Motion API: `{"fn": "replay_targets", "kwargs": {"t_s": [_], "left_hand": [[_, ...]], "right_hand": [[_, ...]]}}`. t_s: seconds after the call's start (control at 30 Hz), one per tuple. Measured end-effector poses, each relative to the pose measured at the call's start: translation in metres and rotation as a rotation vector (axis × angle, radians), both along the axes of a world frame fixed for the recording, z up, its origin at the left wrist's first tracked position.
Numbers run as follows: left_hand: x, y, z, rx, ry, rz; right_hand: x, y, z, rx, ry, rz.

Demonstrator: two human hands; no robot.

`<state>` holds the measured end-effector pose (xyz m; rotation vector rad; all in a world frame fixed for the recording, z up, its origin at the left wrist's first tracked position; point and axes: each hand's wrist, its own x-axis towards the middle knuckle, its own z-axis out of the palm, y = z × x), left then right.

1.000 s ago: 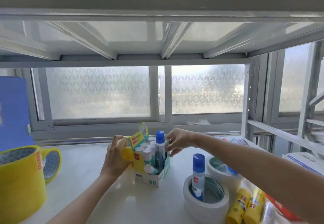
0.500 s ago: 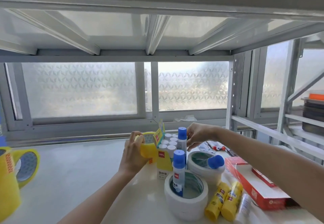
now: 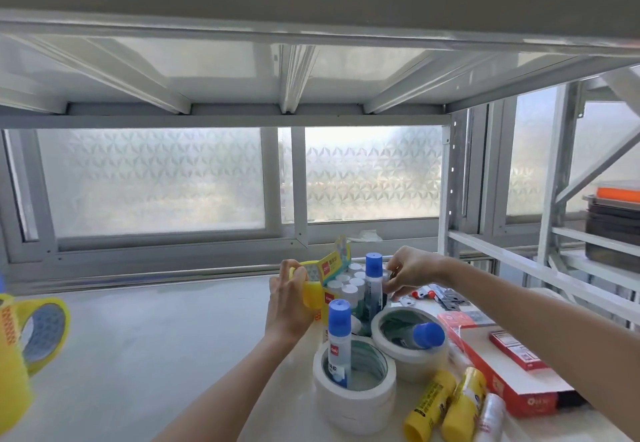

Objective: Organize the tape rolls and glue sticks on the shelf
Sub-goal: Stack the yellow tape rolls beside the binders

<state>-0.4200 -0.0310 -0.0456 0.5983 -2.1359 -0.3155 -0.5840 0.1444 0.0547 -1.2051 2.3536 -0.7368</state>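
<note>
Yellow tape roll point(image 3: 311, 292) sits clamped in the left hand point(image 3: 287, 306) against the glue-stick box point(image 3: 337, 298); the right hand point(image 3: 410, 273) seems pinched on its far edge (hidden). A push could topple the blue-capped bottle point(image 3: 373, 285).

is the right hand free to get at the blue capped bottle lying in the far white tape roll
Probably yes. The right hand hovers at the glue box, just behind that tape roll; the bottle lies uncovered in its open top.

A red-and-white flat box point(image 3: 498, 377) lies at lower right; dark stacked trays point(image 3: 613, 230), perhaps metal, sit at far right.
</note>
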Motion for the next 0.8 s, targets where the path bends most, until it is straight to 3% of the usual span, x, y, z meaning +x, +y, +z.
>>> {"fn": "replay_targets", "kwargs": {"t_s": [0.4,0.53,0.63,0.8], "left_hand": [[0.009,-0.004,0.007,0.019,-0.175,-0.091],[0.054,-0.003,0.031,0.017,-0.310,-0.213],[0.111,-0.004,0.060,-0.023,-0.316,-0.131],[0.226,-0.008,0.108,-0.217,-0.288,0.165]], "right_hand": [[0.012,0.022,0.007,-0.031,0.008,0.021],[0.034,0.031,0.048,-0.245,0.115,-0.021],[0.082,0.025,0.085,-0.395,0.165,0.042],[0.189,-0.023,0.107,-0.330,0.215,0.324]]}}
